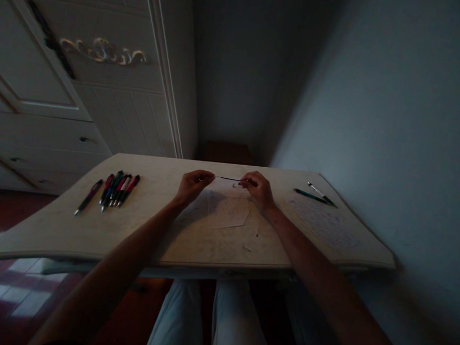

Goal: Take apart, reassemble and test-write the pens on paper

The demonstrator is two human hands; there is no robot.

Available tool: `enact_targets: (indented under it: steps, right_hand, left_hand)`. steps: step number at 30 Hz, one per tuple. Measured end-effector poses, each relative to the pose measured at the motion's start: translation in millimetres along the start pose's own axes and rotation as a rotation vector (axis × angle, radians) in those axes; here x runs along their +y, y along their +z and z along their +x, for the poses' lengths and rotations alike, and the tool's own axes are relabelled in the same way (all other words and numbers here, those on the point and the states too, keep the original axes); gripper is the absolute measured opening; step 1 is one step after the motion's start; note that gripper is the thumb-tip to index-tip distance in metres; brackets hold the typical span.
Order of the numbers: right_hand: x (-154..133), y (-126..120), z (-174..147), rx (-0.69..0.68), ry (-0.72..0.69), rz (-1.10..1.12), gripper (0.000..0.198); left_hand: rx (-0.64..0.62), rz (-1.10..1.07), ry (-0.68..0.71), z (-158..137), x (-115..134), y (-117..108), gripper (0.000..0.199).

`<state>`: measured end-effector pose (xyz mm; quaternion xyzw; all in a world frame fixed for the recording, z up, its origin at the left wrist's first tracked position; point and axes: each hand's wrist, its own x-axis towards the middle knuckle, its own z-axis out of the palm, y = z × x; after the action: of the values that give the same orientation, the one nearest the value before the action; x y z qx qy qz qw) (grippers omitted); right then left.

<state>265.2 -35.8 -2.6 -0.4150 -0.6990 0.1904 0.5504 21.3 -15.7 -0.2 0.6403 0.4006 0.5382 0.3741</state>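
Thin stick (230, 179), dark with a pale left end, sits between my hands over the table. A smooth wall (388, 123) is on my right, and a white cupboard (122, 101) with curly trim (103, 51) on my left. The pale table (78, 237) looks smudgy. Paper (228, 213) lies on it, with marks too faint to read. My left hand (194, 185) pinches one stick end, my right hand (259, 188) the other. Shiny-tipped pens (117, 190) bunch at left; I can't read any names.
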Motion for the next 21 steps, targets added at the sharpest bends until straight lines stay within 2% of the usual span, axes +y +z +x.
enact_targets:
  steps: [11,21]
  right_hand:
    - [-1.6,-1.1,1.4,0.020,-0.005,-0.046,0.008]
    - [3.0,8.2,-1.3,0.037,0.105,0.077,0.017]
  left_hand:
    - [-0.072,0.191,0.043,-1.6,0.9,3.3,0.029]
    - [-0.143,0.155,0.065,-4.7,1.3,4.3,0.040]
